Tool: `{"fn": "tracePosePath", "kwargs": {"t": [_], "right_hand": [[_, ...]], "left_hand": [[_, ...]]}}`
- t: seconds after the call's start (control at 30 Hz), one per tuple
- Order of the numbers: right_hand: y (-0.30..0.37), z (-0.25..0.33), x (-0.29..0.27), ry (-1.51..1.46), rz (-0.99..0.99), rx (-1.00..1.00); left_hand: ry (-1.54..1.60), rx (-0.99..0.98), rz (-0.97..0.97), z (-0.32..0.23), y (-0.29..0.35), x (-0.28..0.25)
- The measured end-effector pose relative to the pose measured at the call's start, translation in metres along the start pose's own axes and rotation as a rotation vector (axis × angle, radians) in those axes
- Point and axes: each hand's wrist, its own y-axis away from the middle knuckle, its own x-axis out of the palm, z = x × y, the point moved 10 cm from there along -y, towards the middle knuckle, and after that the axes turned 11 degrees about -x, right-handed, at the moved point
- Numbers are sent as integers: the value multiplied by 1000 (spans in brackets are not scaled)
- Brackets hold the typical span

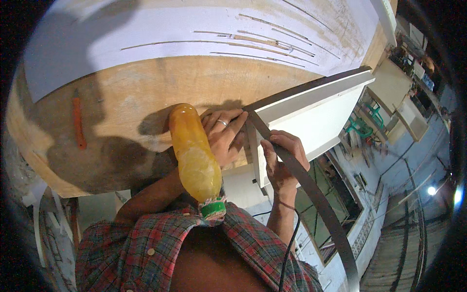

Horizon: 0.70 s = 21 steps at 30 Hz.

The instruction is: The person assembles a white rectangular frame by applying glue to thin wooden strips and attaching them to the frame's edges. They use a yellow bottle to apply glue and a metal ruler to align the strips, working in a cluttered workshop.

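Note:
My right hand [287,155] grips a long dark brown edging strip [318,197] between thumb and fingers. The strip bends at the near corner of a white panel [311,113] and hangs down at the lower right. Along the panel's far upper edge runs a dark brown band [306,90]. My left hand [226,134], with a ring on one finger, has its fingers stretched out, tips touching the corner where the strip bends. Partly in front of that hand is a bottle of yellow liquid [194,151] with a green cap [213,208] towards me.
A wooden tabletop [131,92] carries a white sheet [170,24] with several thin strips [262,41] on it. An orange-handled tool [78,124] lies at left. A black cable [291,238] hangs by my right arm. Green plastic chairs [365,124] stand at right.

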Motion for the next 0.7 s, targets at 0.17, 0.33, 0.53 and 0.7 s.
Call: {"fn": "tracePosePath", "kwargs": {"t": [0.17,0.33,0.53,0.7], "right_hand": [[4,-10,1,-1,2,55],[7,-10,2,1,-2,28],[6,-7,1,-13,10,32],[9,-11,1,-15,-4,44]], "left_hand": [[5,67,5,1,1,1],[-5,42,45,-1,-1,2],[-6,4,26,-2,-4,2],[-1,-22,17,-3,-3,-1]]}}
